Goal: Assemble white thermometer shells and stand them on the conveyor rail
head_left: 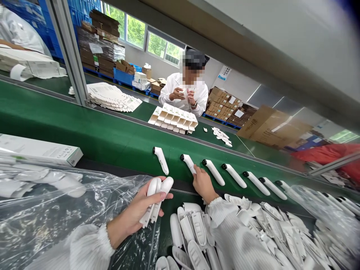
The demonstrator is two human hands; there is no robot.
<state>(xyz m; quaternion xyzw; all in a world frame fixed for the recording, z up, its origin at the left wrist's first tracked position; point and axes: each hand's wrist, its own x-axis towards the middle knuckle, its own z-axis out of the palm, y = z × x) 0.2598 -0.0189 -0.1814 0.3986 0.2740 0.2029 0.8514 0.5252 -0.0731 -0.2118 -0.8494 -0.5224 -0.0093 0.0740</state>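
Green belt [112, 138], glossy white thermometers [188, 163], crinkled plastic [84, 198]

Co-worker's face [190, 71] blurred. Item in co-worker's hands [183, 93] too small to tell. Plastic bag [56, 210] cut off at left and bottom edges. White shell pile [270, 232] runs past bottom edge. Box print [64, 152] unreadable.

Bright daylight from the windows [146, 37], glare on the plastic bag [56, 210], edges stretched and blurred.

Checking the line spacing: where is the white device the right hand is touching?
In the head view, centre: the device lies on the green belt, second in the row, under the right hand.
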